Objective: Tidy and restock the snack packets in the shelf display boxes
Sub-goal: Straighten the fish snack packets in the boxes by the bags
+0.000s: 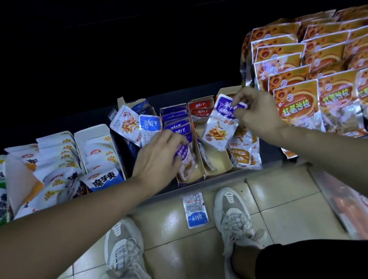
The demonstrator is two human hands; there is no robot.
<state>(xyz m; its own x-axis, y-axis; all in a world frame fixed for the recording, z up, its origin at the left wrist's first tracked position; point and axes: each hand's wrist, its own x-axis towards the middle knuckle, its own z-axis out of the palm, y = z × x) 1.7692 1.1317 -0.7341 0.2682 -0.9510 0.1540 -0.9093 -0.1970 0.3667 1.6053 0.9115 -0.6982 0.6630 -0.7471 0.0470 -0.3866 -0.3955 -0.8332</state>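
Note:
My right hand [257, 110] pinches the top of a purple and white snack packet [221, 124] and holds it above the red display box [215, 170]. My left hand [159, 158] grips another purple packet [184, 156] at the front of the purple display box [180, 181]. A row of purple packets [176, 122] stands upright behind it in that box. The red box holds a few red packets [201, 109] at its back and shows bare cardboard in front. Orange packets [245, 153] lean in a box to the right.
A blue packet [195, 210] lies on the tiled floor between my shoes. Two blue packets [136, 125] stick up from a dark box left of my hand. White packet boxes [97, 154] fill the left. Large orange bags [315, 81] crowd the right. The shelf's back is dark.

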